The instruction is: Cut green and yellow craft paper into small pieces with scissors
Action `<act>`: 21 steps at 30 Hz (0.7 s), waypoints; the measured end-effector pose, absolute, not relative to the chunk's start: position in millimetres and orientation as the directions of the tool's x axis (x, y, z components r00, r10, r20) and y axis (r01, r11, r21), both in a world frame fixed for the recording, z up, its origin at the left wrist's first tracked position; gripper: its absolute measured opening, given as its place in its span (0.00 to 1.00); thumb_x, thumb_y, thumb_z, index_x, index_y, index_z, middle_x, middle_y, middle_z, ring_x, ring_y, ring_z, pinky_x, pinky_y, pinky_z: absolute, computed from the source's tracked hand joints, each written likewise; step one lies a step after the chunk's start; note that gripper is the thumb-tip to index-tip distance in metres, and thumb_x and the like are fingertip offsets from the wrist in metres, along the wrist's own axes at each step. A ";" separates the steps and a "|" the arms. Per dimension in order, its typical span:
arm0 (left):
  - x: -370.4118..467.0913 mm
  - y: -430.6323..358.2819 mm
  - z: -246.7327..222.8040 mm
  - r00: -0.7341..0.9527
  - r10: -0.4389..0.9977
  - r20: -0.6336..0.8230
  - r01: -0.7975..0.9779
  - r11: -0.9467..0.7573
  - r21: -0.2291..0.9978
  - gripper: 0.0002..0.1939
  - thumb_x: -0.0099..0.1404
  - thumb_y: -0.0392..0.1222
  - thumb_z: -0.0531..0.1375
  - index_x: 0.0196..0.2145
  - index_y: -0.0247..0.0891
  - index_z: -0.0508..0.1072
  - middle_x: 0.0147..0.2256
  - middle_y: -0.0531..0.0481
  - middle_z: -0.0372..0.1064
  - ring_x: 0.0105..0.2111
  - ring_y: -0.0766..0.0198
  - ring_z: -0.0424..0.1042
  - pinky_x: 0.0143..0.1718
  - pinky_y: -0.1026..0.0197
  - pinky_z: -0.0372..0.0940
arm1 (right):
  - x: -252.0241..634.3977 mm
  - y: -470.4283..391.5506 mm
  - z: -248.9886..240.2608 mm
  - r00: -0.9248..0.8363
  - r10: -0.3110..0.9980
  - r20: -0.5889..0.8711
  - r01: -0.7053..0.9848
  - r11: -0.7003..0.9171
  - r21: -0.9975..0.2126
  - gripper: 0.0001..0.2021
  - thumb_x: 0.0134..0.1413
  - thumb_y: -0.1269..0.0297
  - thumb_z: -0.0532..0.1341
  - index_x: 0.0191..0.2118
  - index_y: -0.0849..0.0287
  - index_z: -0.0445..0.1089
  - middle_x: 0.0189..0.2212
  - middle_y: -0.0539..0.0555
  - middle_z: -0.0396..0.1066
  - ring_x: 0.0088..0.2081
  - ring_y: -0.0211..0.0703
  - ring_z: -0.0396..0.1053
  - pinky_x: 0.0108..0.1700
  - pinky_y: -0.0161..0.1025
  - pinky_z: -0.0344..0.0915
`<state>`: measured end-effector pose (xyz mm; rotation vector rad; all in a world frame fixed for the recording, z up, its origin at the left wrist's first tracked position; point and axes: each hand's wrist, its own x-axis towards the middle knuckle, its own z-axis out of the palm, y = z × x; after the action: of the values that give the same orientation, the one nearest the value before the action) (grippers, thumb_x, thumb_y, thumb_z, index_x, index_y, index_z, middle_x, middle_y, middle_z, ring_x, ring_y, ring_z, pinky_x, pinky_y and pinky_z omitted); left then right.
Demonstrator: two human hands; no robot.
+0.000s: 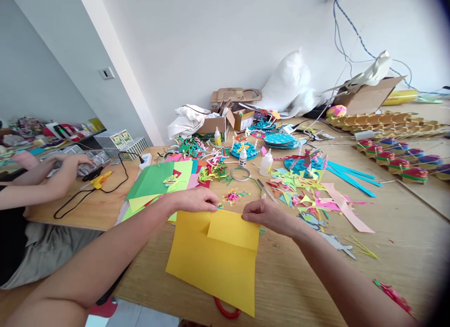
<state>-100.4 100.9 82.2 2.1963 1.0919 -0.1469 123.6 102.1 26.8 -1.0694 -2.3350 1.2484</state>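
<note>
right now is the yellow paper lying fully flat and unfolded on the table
No, the yellow paper has its upper right part folded over, pinched by the left hand and right hand.

The yellow sheet [214, 261] is looking like smooth matt paper, lying on a tabletop [397, 224] showing pale, matt wood grain. Beyond the sheet, glue bottles [266, 163] are showing translucent plastic, paper scraps [295, 179] are lying matt, and boxes [242, 119] are showing plain brown cardboard.

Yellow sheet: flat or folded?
Partly folded. The yellow sheet has its far right corner turned down into a flap, pinched by the left hand and right hand.
</note>
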 end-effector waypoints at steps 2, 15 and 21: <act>-105.2 99.5 85.2 0.642 0.663 -0.385 0.745 -0.421 0.517 0.08 0.56 0.39 0.50 0.22 0.35 0.61 0.21 0.57 0.54 0.24 0.70 0.55 0.23 0.68 0.49 | 138.9 102.4 22.7 -0.686 0.717 -0.126 0.488 0.325 -0.810 0.11 0.47 0.63 0.53 0.20 0.61 0.66 0.16 0.45 0.59 0.20 0.32 0.55 0.22 0.30 0.51; -93.4 93.6 101.0 0.632 0.676 -0.379 0.756 -0.430 0.494 0.07 0.56 0.40 0.50 0.24 0.35 0.64 0.22 0.57 0.57 0.24 0.70 0.57 0.23 0.68 0.50 | 132.0 78.6 66.0 -0.573 0.819 0.034 0.599 0.447 -0.664 0.12 0.47 0.59 0.57 0.37 0.57 0.69 0.35 0.55 0.71 0.35 0.45 0.65 0.35 0.38 0.57; -87.2 93.8 100.0 0.636 0.675 -0.374 0.753 -0.436 0.493 0.06 0.55 0.39 0.51 0.24 0.35 0.65 0.23 0.56 0.60 0.25 0.70 0.58 0.24 0.68 0.51 | 99.8 82.1 53.0 -0.654 0.756 -0.008 0.542 0.462 -0.702 0.10 0.48 0.66 0.53 0.20 0.60 0.65 0.16 0.45 0.58 0.20 0.32 0.54 0.21 0.31 0.49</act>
<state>-87.2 93.8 100.0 2.2192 1.1092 -0.1587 99.8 82.1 53.0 -1.1057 -2.4098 0.9932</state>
